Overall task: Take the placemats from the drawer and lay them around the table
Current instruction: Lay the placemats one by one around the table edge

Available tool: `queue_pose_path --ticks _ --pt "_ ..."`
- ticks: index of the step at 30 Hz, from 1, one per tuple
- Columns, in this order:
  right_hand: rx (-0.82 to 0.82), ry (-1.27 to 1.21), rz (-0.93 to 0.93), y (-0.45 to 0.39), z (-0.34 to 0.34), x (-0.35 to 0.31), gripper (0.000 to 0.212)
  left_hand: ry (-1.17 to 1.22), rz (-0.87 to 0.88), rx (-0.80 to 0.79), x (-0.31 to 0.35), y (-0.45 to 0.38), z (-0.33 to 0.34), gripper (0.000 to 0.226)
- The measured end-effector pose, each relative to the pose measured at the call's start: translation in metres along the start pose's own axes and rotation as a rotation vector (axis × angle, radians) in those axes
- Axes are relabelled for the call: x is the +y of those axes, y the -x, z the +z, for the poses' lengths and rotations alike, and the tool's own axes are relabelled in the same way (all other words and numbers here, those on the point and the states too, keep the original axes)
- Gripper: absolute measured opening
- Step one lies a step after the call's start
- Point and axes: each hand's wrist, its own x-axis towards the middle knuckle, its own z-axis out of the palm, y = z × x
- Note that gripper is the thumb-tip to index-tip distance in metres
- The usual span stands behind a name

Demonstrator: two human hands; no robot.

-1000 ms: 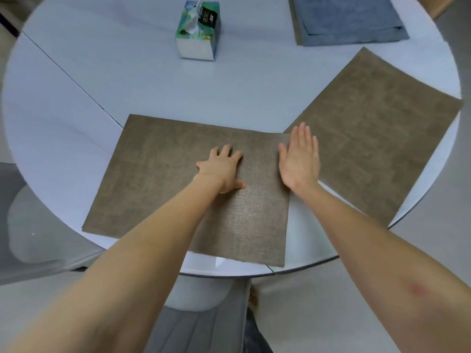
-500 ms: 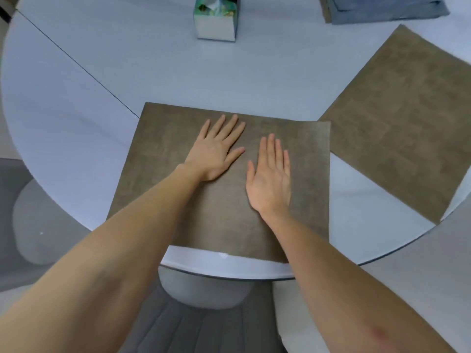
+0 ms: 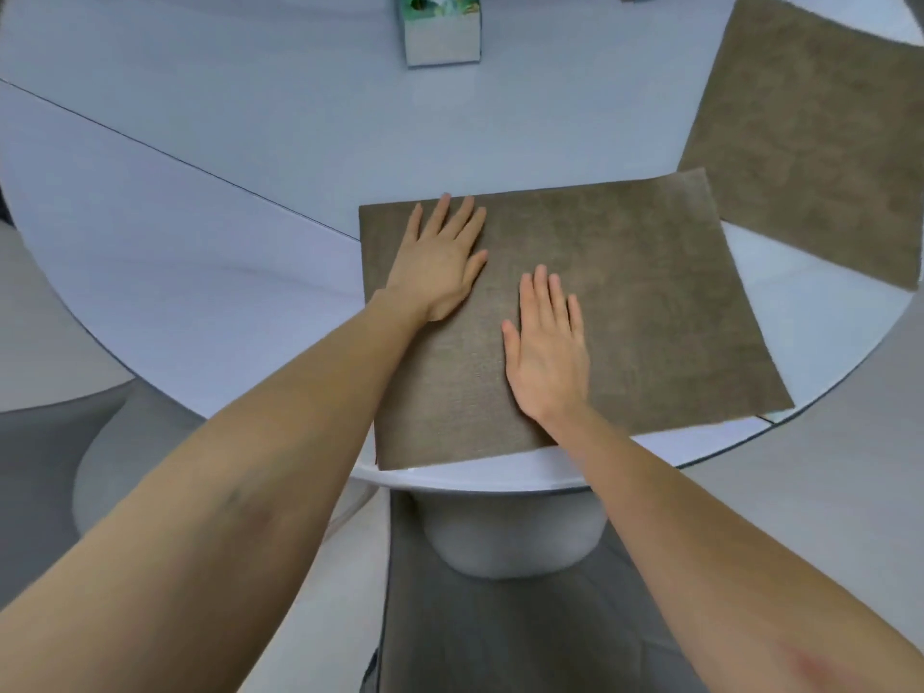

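We see a round white table (image 3: 200,232) bearing two flat brown woven rectangular placemats: the near one (image 3: 650,302) at the table's front edge, a second (image 3: 810,142) just beside it at right. Our left hand (image 3: 437,262) and right hand (image 3: 547,352) press the near mat with straight, flat fingers, gripping nothing. We judge it light, thin, pliable; best lifted by an edge.

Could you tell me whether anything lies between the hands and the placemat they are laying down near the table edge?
Nothing visible does. The left hand and right hand both lie flat, fingers straight, directly on the near placemat. The tissue box and the second placemat sit apart from it on the table.
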Motion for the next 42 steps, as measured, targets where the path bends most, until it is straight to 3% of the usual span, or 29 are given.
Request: queue_pose_path --ticks 3,11,13,16,18,24,31,36,42 --pt "0.045 0.032 0.02 0.007 0.008 -0.001 0.056 -0.014 -0.023 0.02 -0.013 0.007 0.013 0.064" --pt "0.051 0.07 0.021 0.008 0.008 -0.004 0.056 0.015 -0.514 0.039 -0.051 0.059 0.021 0.078" --pt "0.051 0.07 0.024 0.008 0.009 -0.004 0.056 0.032 -0.457 0.045 -0.037 0.08 0.021 0.076" --pt "0.062 0.07 0.02 0.008 0.007 -0.006 0.056 0.062 -0.205 0.065 0.01 0.113 0.037 0.071" --pt "0.062 0.061 0.02 0.009 0.007 -0.005 0.056 0.056 -0.155 0.08 0.027 0.128 0.05 0.07" --pt "0.07 0.065 0.023 0.008 0.009 -0.003 0.056 -0.02 -0.037 0.085 0.002 0.157 0.056 0.07" --pt "0.019 0.045 0.03 0.008 0.007 -0.004 0.056 -0.084 -0.041 -0.048 -0.01 0.174 0.037 0.071" --pt "-0.088 0.104 -0.105 0.056 -0.006 0.036 0.062 -0.119 -0.091 -0.166 0.002 0.166 0.016 0.071" --pt "-0.239 0.118 0.037 0.101 -0.036 0.102 0.061 -0.233 -0.289 -0.281 0.044 0.145 -0.01 0.06"
